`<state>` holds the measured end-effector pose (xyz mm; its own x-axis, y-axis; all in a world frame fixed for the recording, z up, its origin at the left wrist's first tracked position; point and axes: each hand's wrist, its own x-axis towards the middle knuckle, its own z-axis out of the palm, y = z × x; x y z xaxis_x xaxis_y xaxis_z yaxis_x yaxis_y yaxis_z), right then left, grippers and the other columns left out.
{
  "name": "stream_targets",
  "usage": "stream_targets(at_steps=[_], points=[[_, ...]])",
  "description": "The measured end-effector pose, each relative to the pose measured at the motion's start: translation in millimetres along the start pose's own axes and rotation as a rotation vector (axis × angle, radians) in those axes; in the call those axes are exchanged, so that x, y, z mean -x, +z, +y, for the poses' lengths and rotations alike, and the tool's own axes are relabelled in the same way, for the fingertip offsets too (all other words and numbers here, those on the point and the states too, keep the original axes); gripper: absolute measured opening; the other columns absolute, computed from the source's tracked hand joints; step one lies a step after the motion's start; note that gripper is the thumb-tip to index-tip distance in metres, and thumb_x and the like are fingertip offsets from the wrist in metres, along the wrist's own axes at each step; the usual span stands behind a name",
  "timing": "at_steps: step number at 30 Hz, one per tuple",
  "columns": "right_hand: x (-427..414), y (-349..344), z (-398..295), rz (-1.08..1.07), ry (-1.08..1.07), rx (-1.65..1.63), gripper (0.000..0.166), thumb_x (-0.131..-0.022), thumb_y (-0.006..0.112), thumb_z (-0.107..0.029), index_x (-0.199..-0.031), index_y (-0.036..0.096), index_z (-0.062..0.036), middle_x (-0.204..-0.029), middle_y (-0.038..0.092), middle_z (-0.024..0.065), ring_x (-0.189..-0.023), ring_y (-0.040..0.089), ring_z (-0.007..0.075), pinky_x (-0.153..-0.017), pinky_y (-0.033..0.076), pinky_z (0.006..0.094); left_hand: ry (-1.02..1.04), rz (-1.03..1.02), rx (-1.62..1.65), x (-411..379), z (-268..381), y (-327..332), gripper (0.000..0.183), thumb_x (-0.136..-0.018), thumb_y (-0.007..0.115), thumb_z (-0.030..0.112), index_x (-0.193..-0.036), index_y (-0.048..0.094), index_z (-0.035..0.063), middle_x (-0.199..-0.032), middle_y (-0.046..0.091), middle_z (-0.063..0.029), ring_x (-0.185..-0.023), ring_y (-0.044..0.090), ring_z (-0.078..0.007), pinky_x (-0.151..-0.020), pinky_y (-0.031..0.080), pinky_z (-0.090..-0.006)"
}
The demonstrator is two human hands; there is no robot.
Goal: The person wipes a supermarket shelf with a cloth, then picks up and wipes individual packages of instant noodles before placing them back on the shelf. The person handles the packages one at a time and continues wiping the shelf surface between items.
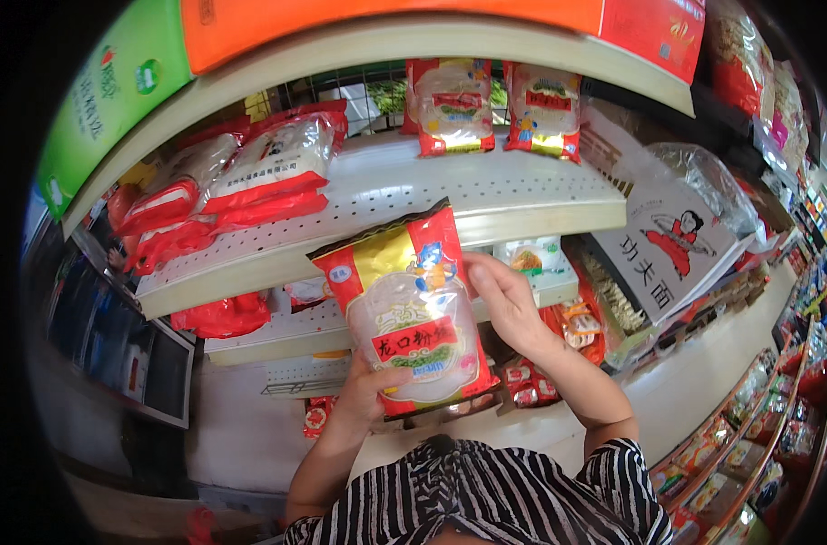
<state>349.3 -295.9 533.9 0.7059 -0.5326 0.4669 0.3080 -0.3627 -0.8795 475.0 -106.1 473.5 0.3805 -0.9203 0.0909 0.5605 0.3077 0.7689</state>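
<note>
A red and yellow plastic bag of dried vermicelli (424, 300) is held up, tilted, in front of the shelving. Its clear window shows pale contents, and its front bears writing and a cartoon figure. My left hand (369, 387) grips the lower left corner, thumb across the front and the other fingers hidden behind. At the bag's upper right edge, the fingers of my right hand (507, 300) meet the plastic; their exact hold is partly hidden. Two similar bags stand upright on the perforated metal shelf (386, 178) beyond, a left one (454, 109) and a right one (543, 112).
Large red-trimmed clear bags (270, 167) lie at the shelf's left. Above runs an upper shelf edge (413, 42) with a green carton (114, 102). To the right are a printed noodle carton (672, 245) and slanted racks of packets (733, 463). A lower shelf (298, 337) sits beneath.
</note>
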Motion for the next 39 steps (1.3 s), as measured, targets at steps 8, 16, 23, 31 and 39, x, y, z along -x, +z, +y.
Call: stream_targets(at_steps=[8,16,23,31,39], points=[[74.7,-69.6,113.4,-0.088,0.453,0.585,0.028,-0.095,0.056,-0.023,-0.085,0.068,-0.0001,-0.064,0.063,0.0081,-0.061,0.061,0.0169,-0.059,0.051,0.0296,-0.126,0.134,-0.009,75.2,-3.2,-88.4,0.083,-0.061,0.067,-0.006,-0.138,0.035,-0.0024,-0.124,0.058,-0.0166,-0.113,0.059,-0.0306,-0.098,0.048,-0.0423],[122.7,-75.6,374.0,-0.188,0.668,1.109,0.053,-0.085,0.060,-0.042,-0.124,0.051,-0.0079,-0.108,0.062,0.0251,-0.099,0.061,0.0404,-0.086,0.049,0.0492,-0.112,0.239,-0.072,72.4,-6.8,-61.6,0.084,-0.059,0.067,0.001,-0.137,0.035,-0.0049,-0.124,0.058,-0.0187,-0.112,0.059,-0.0326,-0.097,0.049,-0.0435],[110.2,-48.6,449.5,-0.325,1.019,1.251,0.093,-0.078,0.060,-0.062,-0.150,0.019,-0.0192,-0.140,0.037,0.0257,-0.129,0.040,0.0422,-0.105,0.027,0.0568,-0.167,0.308,-0.073,64.0,-19.0,-9.3,0.086,-0.058,0.067,-0.008,-0.137,0.035,-0.0038,-0.125,0.056,-0.0187,-0.115,0.056,-0.0310,-0.102,0.044,-0.0429],[104.1,-79.5,437.5,-0.198,0.836,0.887,0.044,-0.079,0.064,-0.025,-0.120,0.061,-0.0107,-0.114,0.064,0.0180,-0.105,0.062,0.0364,-0.085,0.051,0.0422,-0.087,0.274,-0.126,37.7,-29.5,21.7,0.083,-0.061,0.074,-0.005,-0.136,0.040,-0.0022,-0.126,0.057,-0.0142,-0.116,0.055,-0.0257,-0.102,0.042,-0.0398],[138.4,-131.9,180.3,-0.145,0.764,-0.470,0.043,-0.085,0.062,-0.003,-0.127,0.055,0.0005,-0.114,0.063,0.0071,-0.099,0.061,0.0160,-0.088,0.048,0.0299,0.036,0.229,-0.113,21.5,-33.0,13.7,0.072,-0.066,0.070,-0.008,-0.132,0.043,-0.0046,-0.123,0.060,-0.0152,-0.112,0.059,-0.0241,-0.099,0.046,-0.0381]])
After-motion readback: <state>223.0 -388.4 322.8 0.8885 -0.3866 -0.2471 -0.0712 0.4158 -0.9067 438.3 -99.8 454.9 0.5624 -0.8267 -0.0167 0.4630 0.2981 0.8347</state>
